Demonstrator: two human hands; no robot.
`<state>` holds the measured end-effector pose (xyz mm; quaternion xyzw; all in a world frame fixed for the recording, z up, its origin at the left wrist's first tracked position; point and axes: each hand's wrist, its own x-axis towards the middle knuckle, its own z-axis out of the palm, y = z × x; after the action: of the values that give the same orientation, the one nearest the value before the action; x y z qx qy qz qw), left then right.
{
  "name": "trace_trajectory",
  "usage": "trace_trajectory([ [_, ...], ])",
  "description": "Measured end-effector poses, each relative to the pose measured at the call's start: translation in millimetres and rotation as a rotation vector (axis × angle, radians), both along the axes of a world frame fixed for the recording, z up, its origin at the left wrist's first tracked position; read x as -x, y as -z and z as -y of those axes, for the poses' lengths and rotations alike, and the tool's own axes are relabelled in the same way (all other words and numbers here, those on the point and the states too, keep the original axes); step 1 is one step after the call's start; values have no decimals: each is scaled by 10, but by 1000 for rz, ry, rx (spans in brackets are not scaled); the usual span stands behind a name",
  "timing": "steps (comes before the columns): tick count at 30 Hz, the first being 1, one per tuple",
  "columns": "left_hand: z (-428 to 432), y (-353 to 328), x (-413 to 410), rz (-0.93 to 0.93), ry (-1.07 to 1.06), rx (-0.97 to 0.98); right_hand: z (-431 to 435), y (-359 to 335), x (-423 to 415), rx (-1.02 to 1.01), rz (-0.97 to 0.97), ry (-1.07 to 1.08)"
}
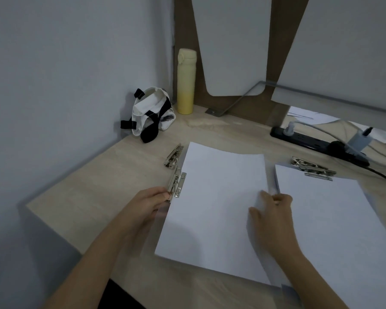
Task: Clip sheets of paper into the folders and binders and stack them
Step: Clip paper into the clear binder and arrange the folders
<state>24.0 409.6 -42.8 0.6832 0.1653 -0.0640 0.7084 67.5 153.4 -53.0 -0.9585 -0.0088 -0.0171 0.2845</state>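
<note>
Two paper sets on desk [129, 157] | left hand [151, 202] pinches clip [176, 185] at sheet [216, 206] edge; right hand [271, 216] presses flat, fingers spread, gripping nothing | clipped stack [334, 219] right, touching; spare clip [173, 156] behind; stacking pending | room: bare desk left; power strip [316, 142] crowds far right

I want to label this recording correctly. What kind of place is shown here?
Probably a study or office desk in a room corner. A wooden desk meets the wall; a power strip with chargers, a yellow bottle and papers with clips lie on it.
</note>
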Motion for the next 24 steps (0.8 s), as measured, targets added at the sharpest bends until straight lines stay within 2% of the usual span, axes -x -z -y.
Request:
trace_trajectory([
  [3, 71, -182, 47, 68, -62, -23, 63, 40, 53, 194, 46, -96],
  [8, 479, -666, 75, 233, -45, 77, 151, -98, 73, 199, -14, -231],
  [10, 730, -788, 44, 268, -74, 98, 209, -221, 68, 40, -144, -221],
  [16, 1397, -800, -72, 400, 53, -91, 738, -760, 180, -809, -496, -207],
  [19, 1893, -914, -183, 409, 343, -122, 1160, -1040, 311, -1168, -449, -194],
  [22, 2134, -670, -244, 335, 461, -203, 1589, -1182, 453, -1338, -366, -174],
  [24, 2250, -491, -222, 276, 493, -284, 1820, -1228, 543, -1338, -326, -167],
])
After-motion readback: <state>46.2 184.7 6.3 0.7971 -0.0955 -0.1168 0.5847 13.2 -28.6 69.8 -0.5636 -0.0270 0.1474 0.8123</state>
